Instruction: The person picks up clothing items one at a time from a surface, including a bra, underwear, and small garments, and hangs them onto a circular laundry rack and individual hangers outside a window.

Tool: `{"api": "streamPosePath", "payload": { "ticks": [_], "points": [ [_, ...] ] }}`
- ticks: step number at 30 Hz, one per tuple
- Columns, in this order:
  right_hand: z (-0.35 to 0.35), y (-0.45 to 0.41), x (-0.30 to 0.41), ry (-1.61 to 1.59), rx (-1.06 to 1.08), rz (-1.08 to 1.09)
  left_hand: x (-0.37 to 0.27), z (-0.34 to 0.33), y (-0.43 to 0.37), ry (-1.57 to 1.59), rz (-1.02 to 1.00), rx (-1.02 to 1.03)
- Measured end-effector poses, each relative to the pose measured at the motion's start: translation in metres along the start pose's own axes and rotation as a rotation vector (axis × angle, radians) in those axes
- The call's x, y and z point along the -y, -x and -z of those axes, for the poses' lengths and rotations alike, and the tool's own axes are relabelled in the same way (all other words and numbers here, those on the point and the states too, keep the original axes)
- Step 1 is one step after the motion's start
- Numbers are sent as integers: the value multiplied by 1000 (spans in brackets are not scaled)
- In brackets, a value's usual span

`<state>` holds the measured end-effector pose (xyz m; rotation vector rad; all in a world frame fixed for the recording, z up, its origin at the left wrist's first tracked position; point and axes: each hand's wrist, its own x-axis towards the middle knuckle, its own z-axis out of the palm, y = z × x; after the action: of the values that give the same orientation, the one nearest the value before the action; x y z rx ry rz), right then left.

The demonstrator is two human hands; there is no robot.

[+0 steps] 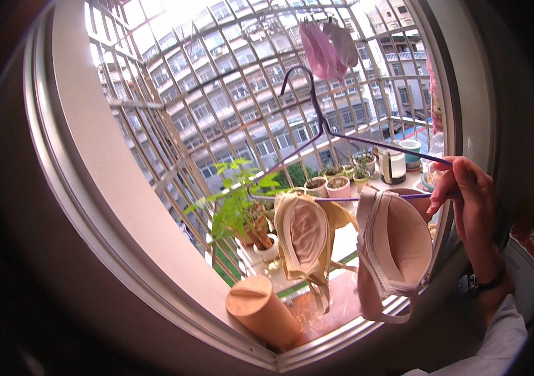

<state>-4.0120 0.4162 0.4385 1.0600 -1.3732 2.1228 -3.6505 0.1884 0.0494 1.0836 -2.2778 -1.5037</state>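
Note:
At the right, my right hand (pixel 469 197) grips the end of a dark purple clothes hanger (pixel 323 127), which is held up before the window opening with its hook upward. Two bras hang folded over the hanger's lower bar: a yellowish one (pixel 302 235) near the middle and a beige-pink one (pixel 400 239) closer to my hand. Beyond and above the hook, pink and grey cloth items (pixel 323 49) hang in the window cage. A dark band circles my right wrist. My left hand is out of view.
A metal security cage (pixel 234 75) encloses the outer ledge. Potted plants (pixel 243 221), small pots (pixel 338 187) and a clear jug (pixel 392 164) stand on it. An orange-brown cylindrical container (pixel 262 310) sits at the sill's near left corner, beside the metal window frame (pixel 337 345).

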Motion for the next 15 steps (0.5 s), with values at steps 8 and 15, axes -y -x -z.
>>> {"api": "streamPosePath", "payload": {
  "ticks": [8, 15],
  "points": [
    [-58, -81, 19, -1, 102, 6, -52, 27, -9, 17, -90, -35],
    [-148, -177, 23, -42, 150, 232, -81, 51, -16, 24, -131, -86]
  ]
}}
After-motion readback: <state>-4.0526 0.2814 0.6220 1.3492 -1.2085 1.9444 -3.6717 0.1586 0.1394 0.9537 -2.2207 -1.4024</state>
